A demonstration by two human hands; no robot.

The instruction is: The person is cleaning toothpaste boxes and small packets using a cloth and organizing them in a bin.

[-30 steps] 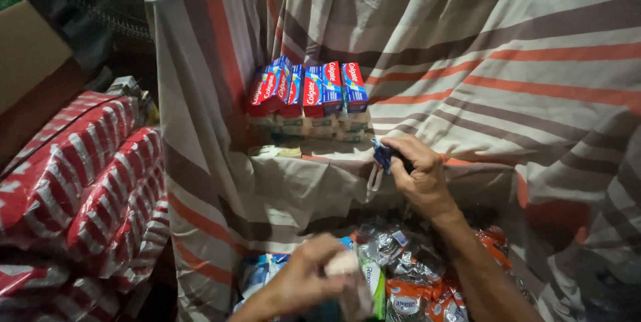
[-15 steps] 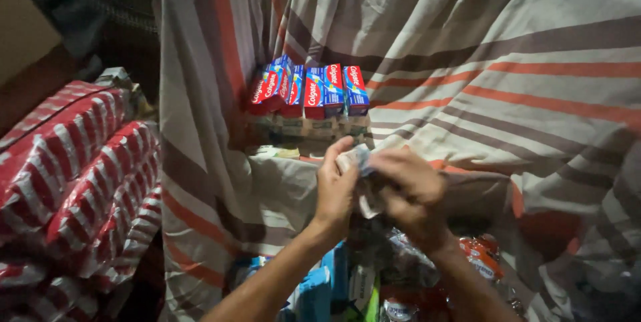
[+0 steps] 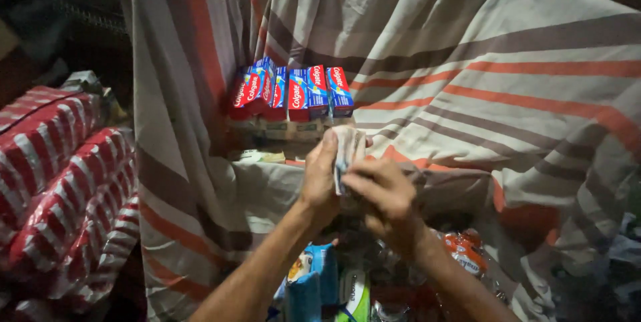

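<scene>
Small pale packet [image 3: 347,152] held at frame centre, pinched between left hand [image 3: 320,182] and right hand [image 3: 384,198], just below red-and-blue boxes [image 3: 290,92] stacked against striped cloth [image 3: 501,95]. Step judged: packet being handled; placement needs steady two-handed grip.

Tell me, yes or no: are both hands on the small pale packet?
Yes: the left hand and right hand both grip the small pale packet below the toothpaste boxes.

matt striped cloth [image 3: 467,82], glossy cardboard boxes [image 3: 294,92]
</scene>
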